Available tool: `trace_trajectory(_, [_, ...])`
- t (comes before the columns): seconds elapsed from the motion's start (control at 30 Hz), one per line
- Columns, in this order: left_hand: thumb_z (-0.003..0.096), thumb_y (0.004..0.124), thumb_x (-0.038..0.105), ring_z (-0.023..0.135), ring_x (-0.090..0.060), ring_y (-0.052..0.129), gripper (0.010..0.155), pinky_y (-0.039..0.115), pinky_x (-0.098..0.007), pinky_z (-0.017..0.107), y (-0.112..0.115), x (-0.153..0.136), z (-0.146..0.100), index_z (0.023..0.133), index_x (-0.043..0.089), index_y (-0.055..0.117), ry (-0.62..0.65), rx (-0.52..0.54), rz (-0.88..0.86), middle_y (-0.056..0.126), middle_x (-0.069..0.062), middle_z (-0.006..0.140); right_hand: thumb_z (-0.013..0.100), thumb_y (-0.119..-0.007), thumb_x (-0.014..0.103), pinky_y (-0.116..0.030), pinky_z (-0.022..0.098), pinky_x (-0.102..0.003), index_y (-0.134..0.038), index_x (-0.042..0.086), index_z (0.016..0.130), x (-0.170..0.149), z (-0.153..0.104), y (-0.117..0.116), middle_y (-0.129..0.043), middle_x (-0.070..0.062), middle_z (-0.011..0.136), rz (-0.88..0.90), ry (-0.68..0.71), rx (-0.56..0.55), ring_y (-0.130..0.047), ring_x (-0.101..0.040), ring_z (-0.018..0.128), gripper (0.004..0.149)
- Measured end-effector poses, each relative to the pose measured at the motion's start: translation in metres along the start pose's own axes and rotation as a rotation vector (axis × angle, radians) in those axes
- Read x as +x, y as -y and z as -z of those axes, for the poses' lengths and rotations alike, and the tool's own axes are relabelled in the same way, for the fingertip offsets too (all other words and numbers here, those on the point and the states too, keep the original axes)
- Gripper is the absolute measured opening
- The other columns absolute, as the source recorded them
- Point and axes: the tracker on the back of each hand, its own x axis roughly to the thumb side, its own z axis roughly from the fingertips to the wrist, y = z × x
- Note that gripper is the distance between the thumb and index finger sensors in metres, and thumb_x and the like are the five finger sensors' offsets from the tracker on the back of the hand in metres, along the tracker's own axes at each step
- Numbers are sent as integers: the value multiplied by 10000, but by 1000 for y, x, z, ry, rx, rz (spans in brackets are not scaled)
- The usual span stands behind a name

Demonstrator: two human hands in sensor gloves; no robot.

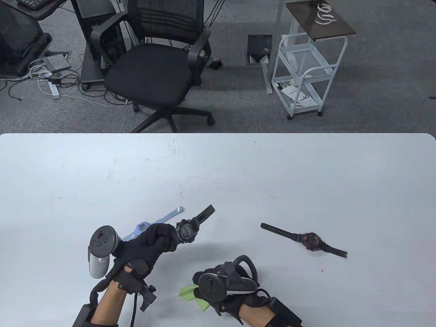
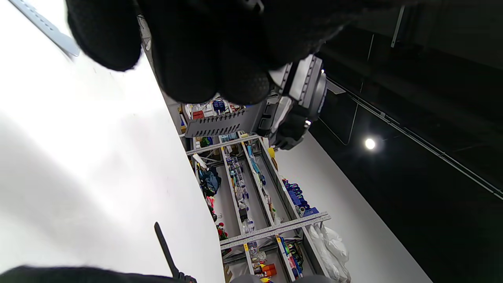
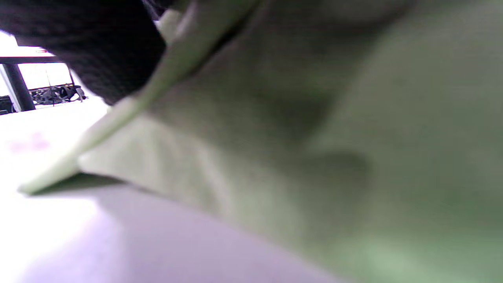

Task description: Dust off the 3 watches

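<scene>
So the left hand (image 1: pixel 150 243) is up off the white desk (image 1: pixel 238 177), forearm angling in from the bottom edge, fingers curled round the strap of a chunky black digital watch with a grey face (image 1: pixel 185 232), gripping it right next to the case so the face tilts up and the free strap end pokes up and to the right. The white tracker sits out on the back of that hand, to its left. Just behind the hand a light blue watch with a pale plastic strap (image 1: pixel 150 224) lies flat on the desk, partly hidden by the knuckles. The right hand (image 1: pixel 218 282) is low near the bottom edge, palm down on a crumpled lime green cloth (image 1: pixel 190 293), with its black tracker covering most of it; the wrist view shows a gloved finger on the cloth's folds, but I honestly can't tell if it's actually gripping it or just resting. Well off to the right, a black watch with a red-accented face (image 1: pixel 310 242) lies stretched out flat, nobody touching it.
</scene>
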Motion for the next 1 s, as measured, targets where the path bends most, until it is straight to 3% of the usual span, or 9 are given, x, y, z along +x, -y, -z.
trace_trajectory(0.1, [519, 764, 289, 725, -358, 944, 486, 708, -664, 627, 0, 0, 0, 985, 151, 759, 5, 5, 6, 949, -85, 807, 426, -852, 623, -777, 510, -569, -722, 197, 1046, -11, -4, 5, -903, -88, 870, 70, -55, 44, -945, -291, 704, 763])
trace_trajectory(0.2, [520, 763, 288, 728, -359, 943, 486, 706, -665, 628, -1, 0, -1, 987, 155, 755, 13, 16, 8, 947, -85, 811, 416, -834, 677, -689, 583, -639, -625, 197, 1106, -26, -11, 14, -760, -129, 1019, 159, -103, 53, -816, -374, 867, 866])
trace_trajectory(0.3, [522, 761, 289, 732, -361, 941, 484, 703, -667, 631, -1, 0, -1, 989, 161, 753, 24, 24, 2, 943, -82, 818, 430, -776, 717, -604, 621, -691, -599, 171, 1121, -50, -25, 27, -686, -155, 1074, 326, -142, -61, -715, -430, 942, 898])
trace_trajectory(0.47, [519, 764, 287, 737, -362, 941, 479, 699, -672, 634, 9, 3, 1, 987, 184, 759, 70, -5, -31, 945, -71, 822, 479, -725, 609, -623, 592, -683, -748, 115, 1030, -82, -43, 43, -807, -170, 980, 597, -235, -381, -791, -434, 866, 740])
trace_trajectory(0.57, [519, 765, 287, 740, -363, 942, 475, 696, -676, 635, 23, 5, 2, 985, 200, 766, 95, -72, -55, 946, -64, 828, 497, -689, 576, -664, 571, -654, -772, 110, 1009, -87, -43, 40, -843, -162, 949, 807, -232, -424, -837, -415, 826, 698])
trace_trajectory(0.73, [517, 767, 286, 731, -362, 949, 474, 701, -675, 629, 47, 1, 6, 982, 196, 769, 66, -159, -32, 948, -66, 823, 506, -690, 553, -682, 550, -644, -703, 75, 1045, -95, -39, 19, -784, -203, 981, 1436, -138, -434, -848, -423, 799, 721])
trace_trajectory(0.83, [518, 766, 292, 723, -355, 958, 475, 707, -672, 626, 57, -4, 7, 984, 198, 767, 45, -181, -36, 953, -66, 819, 511, -726, 526, -731, 520, -601, -703, 97, 1039, -100, -40, 16, -799, -187, 962, 1555, -165, -488, -901, -371, 747, 681])
trace_trajectory(0.93, [522, 770, 297, 713, -357, 966, 477, 710, -674, 619, 69, -7, 8, 987, 192, 764, 23, -204, -46, 959, -69, 825, 504, -766, 521, -812, 462, -522, -747, 132, 999, -107, -44, 18, -867, -134, 903, 1566, -195, -553, -981, -278, 657, 630])
trace_trajectory(1.0, [528, 773, 305, 708, -353, 971, 480, 713, -673, 617, 78, -8, 8, 995, 196, 757, 17, -215, -29, 960, -65, 839, 491, -813, 491, -879, 384, -457, -820, 151, 931, -111, -47, 20, -945, -92, 815, 1594, -223, -623, -1049, -202, 553, 556])
